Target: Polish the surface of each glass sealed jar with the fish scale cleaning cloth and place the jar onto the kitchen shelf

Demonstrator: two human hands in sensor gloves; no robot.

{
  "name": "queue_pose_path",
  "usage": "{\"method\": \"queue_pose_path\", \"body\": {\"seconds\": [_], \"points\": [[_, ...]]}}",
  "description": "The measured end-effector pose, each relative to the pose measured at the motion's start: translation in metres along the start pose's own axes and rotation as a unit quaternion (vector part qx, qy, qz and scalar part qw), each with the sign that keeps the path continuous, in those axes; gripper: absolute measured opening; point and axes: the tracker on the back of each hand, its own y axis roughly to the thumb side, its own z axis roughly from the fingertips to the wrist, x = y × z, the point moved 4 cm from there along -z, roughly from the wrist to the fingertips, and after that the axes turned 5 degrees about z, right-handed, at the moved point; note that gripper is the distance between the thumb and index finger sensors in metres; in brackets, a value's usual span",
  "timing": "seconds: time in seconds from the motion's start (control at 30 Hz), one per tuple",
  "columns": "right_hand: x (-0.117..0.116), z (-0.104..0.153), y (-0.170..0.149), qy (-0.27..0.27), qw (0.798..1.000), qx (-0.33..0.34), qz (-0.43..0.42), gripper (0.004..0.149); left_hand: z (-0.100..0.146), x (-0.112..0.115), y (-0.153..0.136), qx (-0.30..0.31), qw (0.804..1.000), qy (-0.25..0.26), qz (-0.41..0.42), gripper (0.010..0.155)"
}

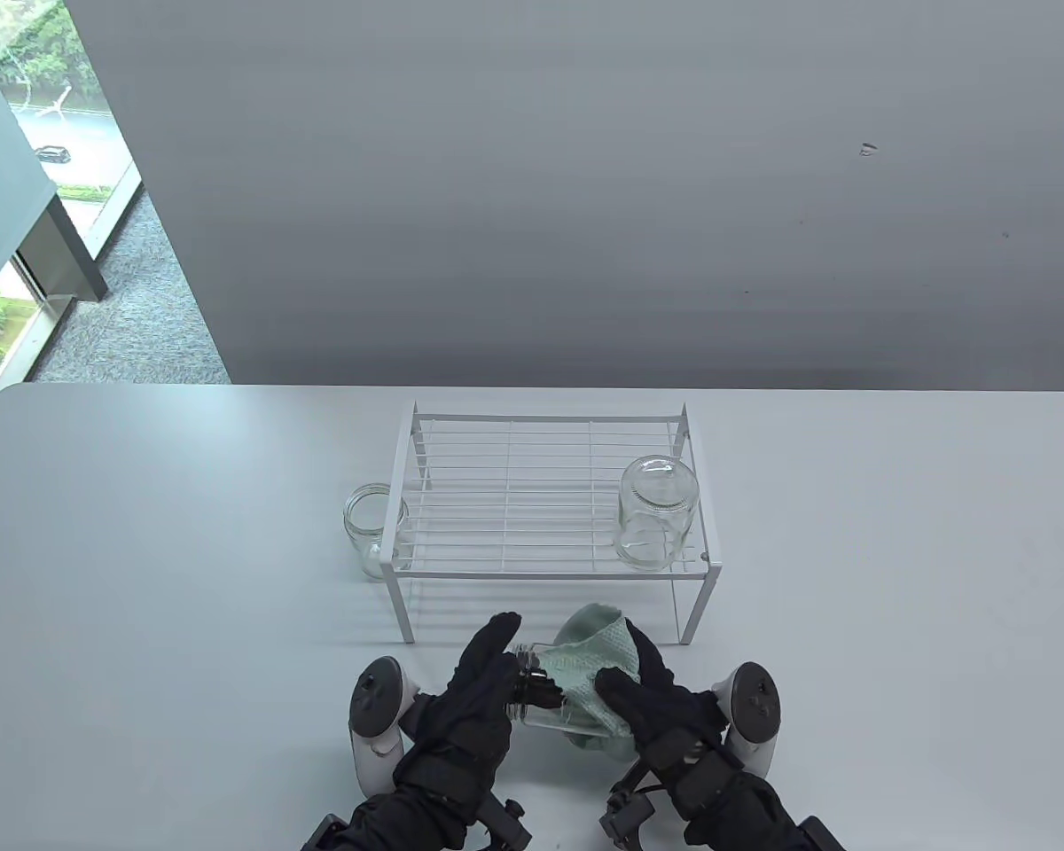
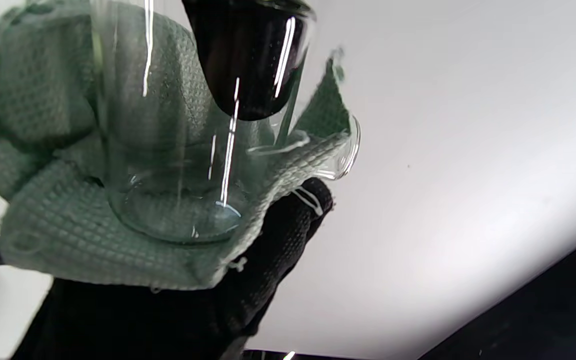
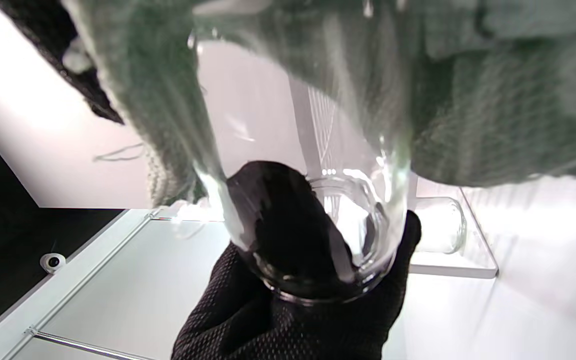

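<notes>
A clear glass jar [image 1: 545, 705] lies on its side between my hands, near the table's front edge. My left hand [image 1: 496, 674] grips its mouth end. One left-hand finger [image 2: 248, 65] reaches inside the glass, as the right wrist view also shows on the jar [image 3: 318, 200]. My right hand [image 1: 629, 687] holds the pale green cleaning cloth [image 1: 598, 669] wrapped round the jar's body and base [image 2: 178, 200]. A second jar [image 1: 658, 514] stands on the right end of the white wire shelf [image 1: 541, 567]. A third jar [image 1: 374, 530] stands on the table by the shelf's left side.
The shelf stands mid-table, just beyond my hands, with its front legs [image 1: 401, 612] close to the held jar. A grey wall rises behind the table's far edge. Bare tabletop [image 1: 895, 576] spreads to both sides.
</notes>
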Motion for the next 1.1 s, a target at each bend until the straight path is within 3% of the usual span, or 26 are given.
{"method": "queue_pose_path", "body": {"seconds": [0.23, 0.4, 0.5, 0.6, 0.73, 0.97, 1.1], "points": [[-0.008, 0.001, 0.002, -0.013, 1.000, 0.007, 0.027, 0.097, 0.000, -0.005, -0.002, 0.009, 0.997, 0.015, 0.071, 0.056], [-0.013, 0.002, -0.005, -0.030, 0.999, -0.014, -0.018, 0.097, -0.003, 0.002, -0.005, 0.002, 0.994, -0.022, 0.106, 0.056], [-0.022, 0.003, -0.009, 0.014, 1.000, -0.021, -0.017, 0.095, -0.004, 0.012, -0.009, -0.011, 0.990, -0.058, 0.125, 0.056], [-0.023, 0.003, -0.011, 0.013, 0.999, -0.025, -0.014, 0.096, -0.005, 0.012, -0.010, -0.011, 0.991, -0.062, 0.122, 0.056], [-0.023, 0.003, -0.017, 0.052, 0.998, -0.044, -0.009, 0.097, -0.005, 0.013, -0.015, -0.022, 0.988, -0.068, 0.135, 0.056], [-0.004, 0.002, -0.005, -0.019, 1.000, 0.013, -0.020, 0.104, -0.005, 0.013, -0.004, -0.018, 0.998, -0.050, 0.031, 0.054], [0.007, 0.003, 0.004, -0.053, 0.998, 0.041, -0.017, 0.104, -0.004, 0.010, -0.001, -0.025, 0.998, -0.048, 0.011, 0.054]]}}
